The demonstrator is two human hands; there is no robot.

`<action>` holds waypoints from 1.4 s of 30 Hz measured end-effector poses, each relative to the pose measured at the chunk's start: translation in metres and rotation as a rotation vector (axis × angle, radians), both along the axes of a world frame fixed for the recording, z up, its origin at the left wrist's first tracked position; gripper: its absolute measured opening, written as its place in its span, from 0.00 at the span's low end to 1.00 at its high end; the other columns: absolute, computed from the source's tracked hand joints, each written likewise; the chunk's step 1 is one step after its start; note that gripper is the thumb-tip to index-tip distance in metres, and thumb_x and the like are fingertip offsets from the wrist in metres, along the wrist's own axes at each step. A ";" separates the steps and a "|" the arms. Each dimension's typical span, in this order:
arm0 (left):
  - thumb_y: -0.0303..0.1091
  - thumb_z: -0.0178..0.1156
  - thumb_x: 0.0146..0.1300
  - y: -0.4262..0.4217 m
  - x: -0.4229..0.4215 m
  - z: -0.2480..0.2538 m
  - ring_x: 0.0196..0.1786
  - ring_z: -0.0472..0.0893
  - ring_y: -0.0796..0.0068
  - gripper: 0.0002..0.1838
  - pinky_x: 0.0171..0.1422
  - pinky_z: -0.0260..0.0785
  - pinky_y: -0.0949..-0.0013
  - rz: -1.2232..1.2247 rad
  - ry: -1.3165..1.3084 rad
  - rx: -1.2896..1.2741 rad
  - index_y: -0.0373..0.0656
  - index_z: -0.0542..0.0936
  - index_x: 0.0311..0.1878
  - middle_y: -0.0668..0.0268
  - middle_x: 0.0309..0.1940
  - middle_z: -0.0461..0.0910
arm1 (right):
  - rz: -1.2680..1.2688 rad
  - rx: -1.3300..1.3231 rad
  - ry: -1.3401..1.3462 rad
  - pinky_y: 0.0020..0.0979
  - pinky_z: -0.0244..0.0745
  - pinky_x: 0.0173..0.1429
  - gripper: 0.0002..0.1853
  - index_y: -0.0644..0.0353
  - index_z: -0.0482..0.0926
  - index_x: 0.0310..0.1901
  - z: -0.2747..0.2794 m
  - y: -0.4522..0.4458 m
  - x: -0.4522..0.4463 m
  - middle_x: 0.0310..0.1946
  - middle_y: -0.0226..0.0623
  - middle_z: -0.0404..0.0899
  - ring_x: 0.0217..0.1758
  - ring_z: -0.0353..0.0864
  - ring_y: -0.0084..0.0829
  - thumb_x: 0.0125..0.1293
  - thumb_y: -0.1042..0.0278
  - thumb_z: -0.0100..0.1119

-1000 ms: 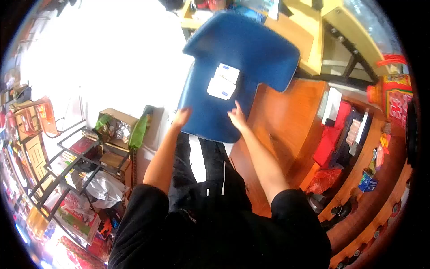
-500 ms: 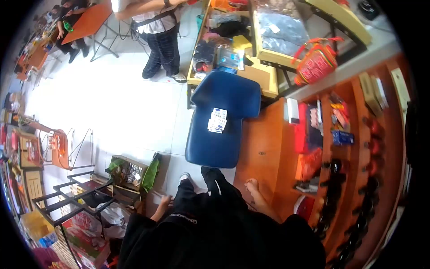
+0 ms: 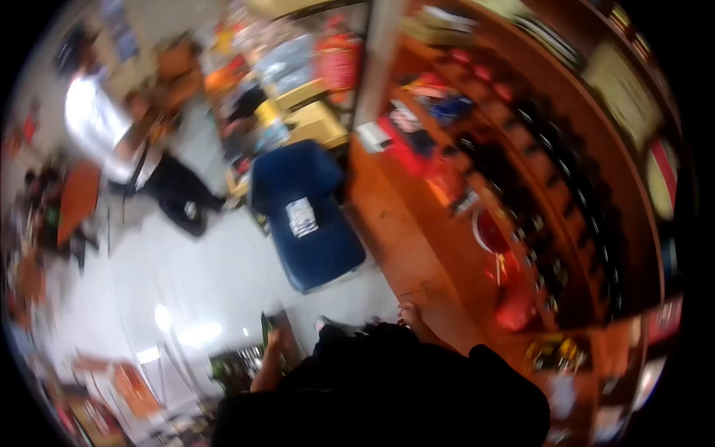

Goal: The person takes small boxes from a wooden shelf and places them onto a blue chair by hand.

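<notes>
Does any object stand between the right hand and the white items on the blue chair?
Nothing visible, though the view is blurred: between the right hand and the white items lie only floor and the blue chair.

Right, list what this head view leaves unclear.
Head view throughout:
White stack on the blue chair: print unreadable through motion blur.
Left hand, right hand: finger positions smeared by blur.
Dark items at right: too blurred to identify.
Black shirt: partly cut off by the bottom edge.
</notes>
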State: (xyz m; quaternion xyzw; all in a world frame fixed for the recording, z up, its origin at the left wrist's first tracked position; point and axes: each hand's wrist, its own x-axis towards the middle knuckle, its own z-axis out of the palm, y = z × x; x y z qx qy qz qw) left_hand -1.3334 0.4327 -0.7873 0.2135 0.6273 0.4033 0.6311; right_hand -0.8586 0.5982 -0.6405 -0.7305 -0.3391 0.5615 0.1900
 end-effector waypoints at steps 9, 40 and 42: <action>0.44 0.52 0.64 0.087 0.141 0.054 0.14 0.71 0.74 0.15 0.14 0.62 0.72 -0.307 -0.206 -0.305 0.43 0.76 0.29 0.67 0.15 0.73 | -0.277 0.173 0.160 0.38 0.79 0.23 0.14 0.56 0.78 0.44 -0.068 -0.187 0.113 0.26 0.41 0.80 0.21 0.81 0.35 0.54 0.73 0.55; 0.42 0.50 0.67 -0.242 1.022 0.193 0.46 0.76 0.75 0.15 0.49 0.68 0.72 -2.563 0.047 -0.112 0.48 0.73 0.53 0.68 0.43 0.77 | -1.129 -0.095 -0.254 0.32 0.77 0.27 0.14 0.58 0.81 0.40 -0.001 -0.629 0.485 0.26 0.38 0.81 0.23 0.80 0.30 0.51 0.66 0.56; 0.39 0.51 0.67 -0.250 1.070 0.250 0.46 0.75 0.77 0.15 0.48 0.68 0.73 -2.538 -0.272 -0.067 0.45 0.72 0.53 0.69 0.44 0.77 | -1.284 0.113 -0.731 0.36 0.77 0.35 0.12 0.60 0.80 0.40 0.061 -0.648 0.544 0.28 0.44 0.81 0.28 0.81 0.39 0.53 0.70 0.53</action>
